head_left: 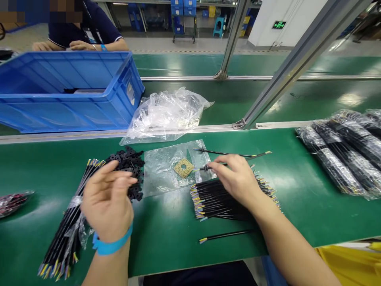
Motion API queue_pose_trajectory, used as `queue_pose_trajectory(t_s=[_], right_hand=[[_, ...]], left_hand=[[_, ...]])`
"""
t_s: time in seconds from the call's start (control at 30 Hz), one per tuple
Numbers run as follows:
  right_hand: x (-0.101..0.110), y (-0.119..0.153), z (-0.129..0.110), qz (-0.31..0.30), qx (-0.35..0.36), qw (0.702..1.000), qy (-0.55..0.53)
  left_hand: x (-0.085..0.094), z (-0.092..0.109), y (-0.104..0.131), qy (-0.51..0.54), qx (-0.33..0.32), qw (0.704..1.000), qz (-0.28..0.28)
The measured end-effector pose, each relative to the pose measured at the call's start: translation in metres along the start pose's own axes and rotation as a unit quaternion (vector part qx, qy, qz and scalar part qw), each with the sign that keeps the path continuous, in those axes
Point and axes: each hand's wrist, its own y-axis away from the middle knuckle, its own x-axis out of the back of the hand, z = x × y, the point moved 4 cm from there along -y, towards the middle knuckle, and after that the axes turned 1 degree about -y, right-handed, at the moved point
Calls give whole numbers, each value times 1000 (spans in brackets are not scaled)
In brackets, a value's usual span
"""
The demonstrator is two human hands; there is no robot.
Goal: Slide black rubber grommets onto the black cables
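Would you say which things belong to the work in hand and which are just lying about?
Seem in use:
thin black cable in the right hand
loose black cables near it
small black plastic pieces beside the left hand

Probably just lying about:
crumpled clear plastic bag
blue plastic crate
plastic-wrapped black cable bundles, far right

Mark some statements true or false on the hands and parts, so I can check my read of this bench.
1. The right hand holds a cable with a black fitting. True.
2. The yellow sponge is in the blue bin. False: the sponge lies on a flat clear bag.
3. The blue wristband is on the right wrist. False: the wristband is on the left.
4. The left hand is beside a pile of small black parts. True.
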Motion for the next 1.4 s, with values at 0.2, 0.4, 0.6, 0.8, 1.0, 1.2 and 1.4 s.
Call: queue_pose_trajectory(t_s=[0.2, 0.4, 0.6, 0.8, 1.0, 1.2, 1.4], right_hand=[[-28, -5, 37, -169, -122, 969, 129], [-49, -17, 38, -232, -168, 948, 136], [-27, -22, 20, -273, -141, 948, 83], [35, 31, -45, -362, 0, 924, -121], [32, 89, -71, -279, 14, 958, -70], [62, 57, -57, -154, -38, 981, -116], [46, 1, -39, -33, -15, 999, 14]], left_hand=[[10, 6, -15, -22, 5, 998, 63], [25, 7, -23, -108, -57, 981, 150], [35, -2, -36, -294, -114, 949, -19], [27, -11, -33, -363, -151, 897, -204], [33, -8, -36, -401, -122, 897, -142], [33, -14, -37, -418, -107, 888, -158], [24, -28, -35, -511, -109, 833, -182]])
